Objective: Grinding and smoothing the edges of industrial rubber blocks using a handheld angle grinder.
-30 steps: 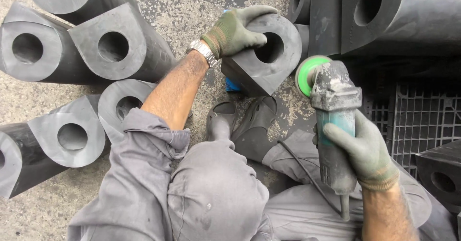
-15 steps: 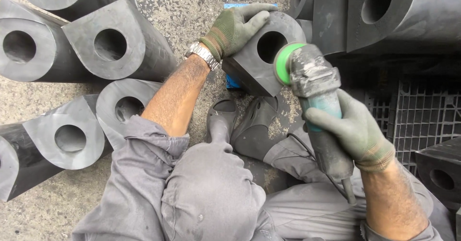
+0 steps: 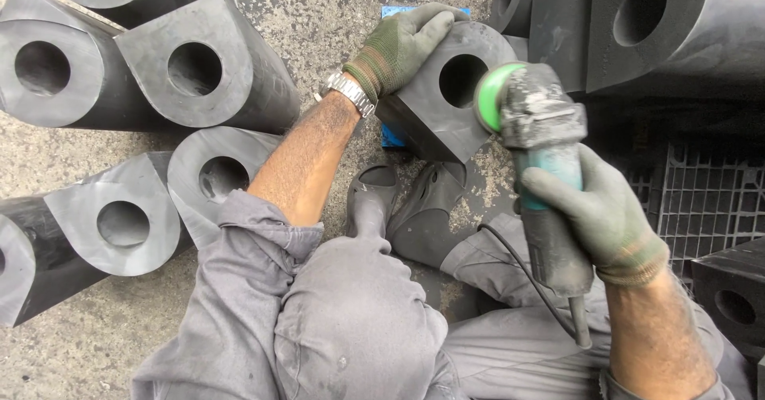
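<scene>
A black D-shaped rubber block (image 3: 434,117) with a round hole stands on the concrete in front of me. My left hand (image 3: 402,45), in a green glove, grips its upper left edge. My right hand (image 3: 602,217), also gloved, holds a dusty angle grinder (image 3: 542,153) by its body. The grinder's green disc (image 3: 490,97) sits against the right edge of the block's face, beside the hole. A blue pad (image 3: 392,135) shows under the block.
Several similar black hollow blocks (image 3: 195,69) lie at the left and top right (image 3: 653,17). A dark plastic grid pallet (image 3: 701,201) is at the right. My grey-trousered knees and dark boots (image 3: 374,197) fill the lower middle. The grinder's cable (image 3: 518,268) trails down.
My right hand has carried the grinder left and up, so the disc has gone from beside the block to its face. My left hand stays on the block.
</scene>
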